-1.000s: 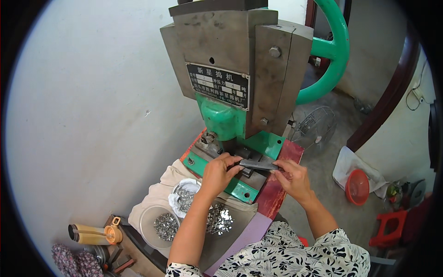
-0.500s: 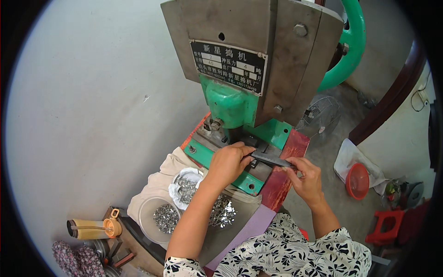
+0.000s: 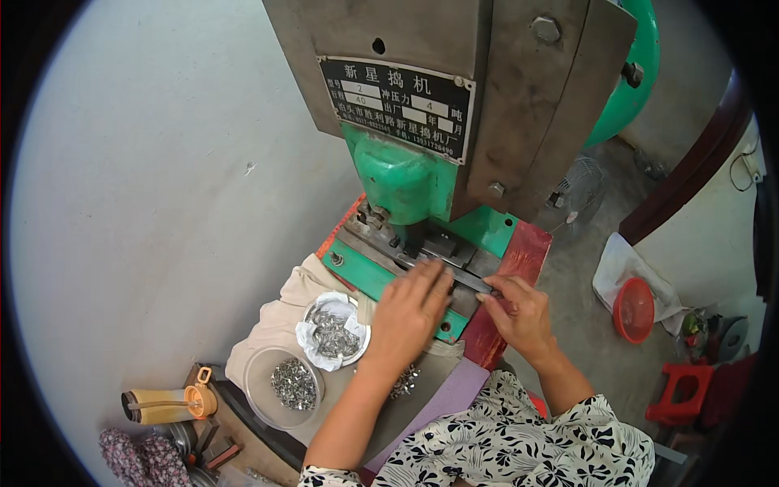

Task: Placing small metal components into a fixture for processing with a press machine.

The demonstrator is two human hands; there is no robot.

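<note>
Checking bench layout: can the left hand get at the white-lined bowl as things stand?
Probably yes: the white-lined bowl sits beside the left forearm, with nothing seen over it. The left hand, blurred over the metal strip, would just need to draw back.

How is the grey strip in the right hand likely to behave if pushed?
Probably stiff: the grey strip looks straight, with no visible sag beyond the right hand. It may slide easily, since its surface looks smooth and metallic. Being flat and narrow, it seems unlikely to roll.
</note>
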